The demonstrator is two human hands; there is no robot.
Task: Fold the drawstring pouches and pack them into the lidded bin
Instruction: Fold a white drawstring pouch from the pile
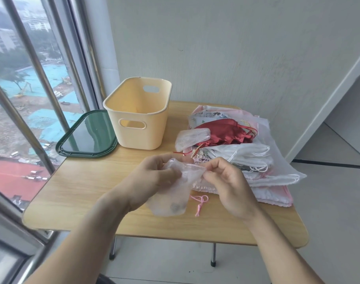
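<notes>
A sheer white drawstring pouch (170, 199) with a pink top hem hangs above the table between both hands. My left hand (154, 175) grips its upper left part. My right hand (226, 185) pinches the hem at the pouch's right corner. Its pink cord (200, 201) trails onto the table below. The cream yellow bin (138, 117) stands open and looks empty at the back of the table. Its dark green lid (86, 136) lies flat to the bin's left. A pile of pouches (246, 152), white, pink and one dark red (222, 134), lies on the table's right side.
The small wooden table (89, 193) stands in a corner, with a window and metal rails to the left and a grey wall behind. The lid overhangs the table's left edge slightly. Tiled floor shows below and to the right.
</notes>
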